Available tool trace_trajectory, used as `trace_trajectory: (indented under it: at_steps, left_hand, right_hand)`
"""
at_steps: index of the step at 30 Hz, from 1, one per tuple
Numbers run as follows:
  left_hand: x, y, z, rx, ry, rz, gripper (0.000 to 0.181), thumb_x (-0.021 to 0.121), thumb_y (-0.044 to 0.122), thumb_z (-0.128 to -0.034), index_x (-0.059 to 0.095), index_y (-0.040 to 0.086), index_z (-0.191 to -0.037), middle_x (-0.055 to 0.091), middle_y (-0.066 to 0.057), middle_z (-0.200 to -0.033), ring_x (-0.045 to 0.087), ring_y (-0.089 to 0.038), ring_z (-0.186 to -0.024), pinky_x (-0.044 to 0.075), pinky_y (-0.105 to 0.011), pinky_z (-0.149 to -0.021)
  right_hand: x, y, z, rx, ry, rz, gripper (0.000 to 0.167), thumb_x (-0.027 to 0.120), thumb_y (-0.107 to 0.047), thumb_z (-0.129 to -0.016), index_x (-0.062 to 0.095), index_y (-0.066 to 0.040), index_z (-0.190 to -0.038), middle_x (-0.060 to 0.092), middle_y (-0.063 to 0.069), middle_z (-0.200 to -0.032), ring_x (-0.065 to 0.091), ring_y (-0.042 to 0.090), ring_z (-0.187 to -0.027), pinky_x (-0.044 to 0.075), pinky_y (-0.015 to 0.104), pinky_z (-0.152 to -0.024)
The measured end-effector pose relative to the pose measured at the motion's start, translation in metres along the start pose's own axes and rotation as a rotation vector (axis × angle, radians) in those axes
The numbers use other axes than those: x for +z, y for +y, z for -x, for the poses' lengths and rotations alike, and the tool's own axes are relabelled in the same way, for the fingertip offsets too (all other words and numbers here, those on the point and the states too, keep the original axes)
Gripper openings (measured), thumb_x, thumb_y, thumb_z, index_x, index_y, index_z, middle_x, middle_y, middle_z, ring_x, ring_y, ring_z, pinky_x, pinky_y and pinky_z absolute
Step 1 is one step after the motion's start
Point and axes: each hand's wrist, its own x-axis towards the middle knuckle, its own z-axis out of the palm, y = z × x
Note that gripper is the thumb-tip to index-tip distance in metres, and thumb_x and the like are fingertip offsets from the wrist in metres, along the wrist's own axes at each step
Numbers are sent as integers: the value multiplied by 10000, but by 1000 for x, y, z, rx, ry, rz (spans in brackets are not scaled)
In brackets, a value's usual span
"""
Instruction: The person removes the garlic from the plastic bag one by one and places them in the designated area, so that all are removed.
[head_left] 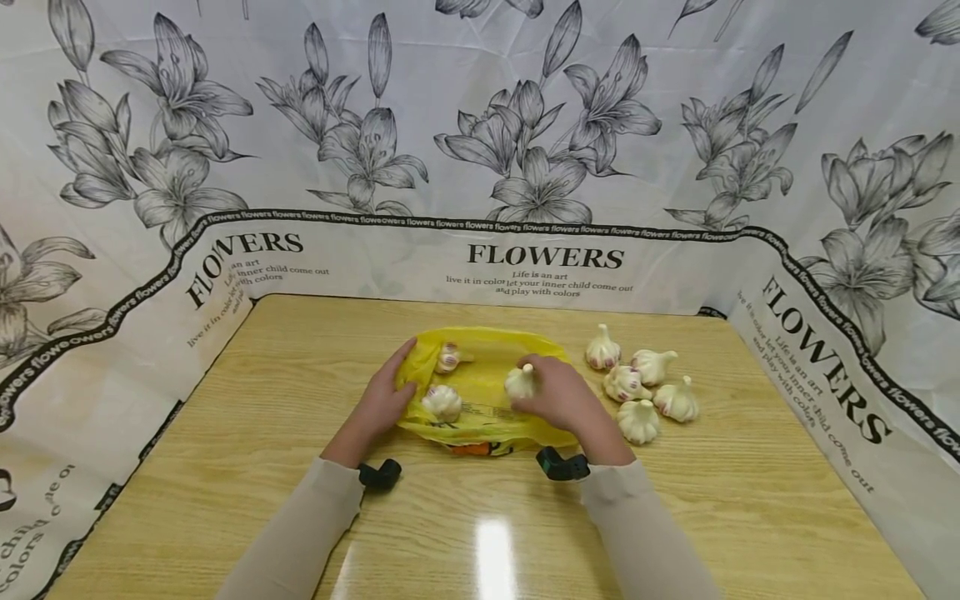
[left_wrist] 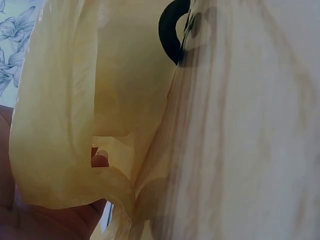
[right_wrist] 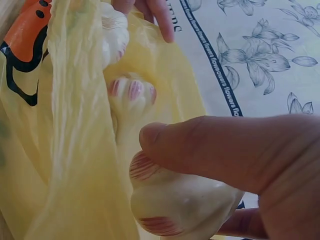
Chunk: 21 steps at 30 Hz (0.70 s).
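A yellow plastic bag (head_left: 487, 346) lies spread with its mouth open, two garlic bulbs resting inside at its left, one (head_left: 442, 402) nearer the front and one (head_left: 448, 357) behind. The left hand (head_left: 381, 402) grips the bag's left edge; in the left wrist view the yellow film (left_wrist: 55, 115) covers part of its fingers. Over the bag's right part, the right hand (head_left: 557, 395) pinches a garlic bulb (head_left: 520, 382) between thumb and fingers. The right wrist view shows the thumb (right_wrist: 200, 145) on that purple-streaked bulb (right_wrist: 175, 205).
Several garlic bulbs (head_left: 626, 383) sit in a group on the wooden table (head_left: 750, 467), just right of the bag. A flower-printed cloth (head_left: 547, 200) hangs behind and at both sides. Black wrist devices (head_left: 562, 465) show near both wrists.
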Motion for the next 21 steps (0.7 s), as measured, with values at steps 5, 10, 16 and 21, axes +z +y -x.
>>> trace_trajectory:
  at_steps: [5,10,16,21]
  left_hand:
    - [0,0,0,5,-4,3,693,488,85,-955,210,296,-1553,250,-79,-1603,238,-309,-1472,220,-509,-1180]
    - [0,-1,0,14,-9,23,713,491,77,-954,186,303,-1557,233,-80,-1607,236,-308,-1471,238,-510,-1174]
    - [0,-1,0,19,-6,36,713,490,79,-954,174,273,-1562,224,-88,-1609,236,-313,-1471,246,-515,-1169]
    - [1,-2,0,10,-6,46,716,482,90,-951,166,283,-1563,216,-82,-1612,230,-310,-1473,241,-517,-1171]
  right_hand:
    - [-6,4,7,-10,26,10,607,766,-356,-801,556,-119,-1318,657,115,-1138,599,241,-900,491,407,-751]
    - [-12,10,15,-3,35,-11,619,754,-384,-813,550,-112,-1331,632,143,-1205,603,258,-942,498,405,-753]
    - [-21,16,26,2,53,-13,627,747,-414,-817,548,-120,-1334,627,156,-1204,602,298,-981,495,441,-769]
    - [-29,22,35,4,76,-5,631,742,-420,-820,543,-115,-1336,641,149,-1158,604,291,-947,491,437,-756]
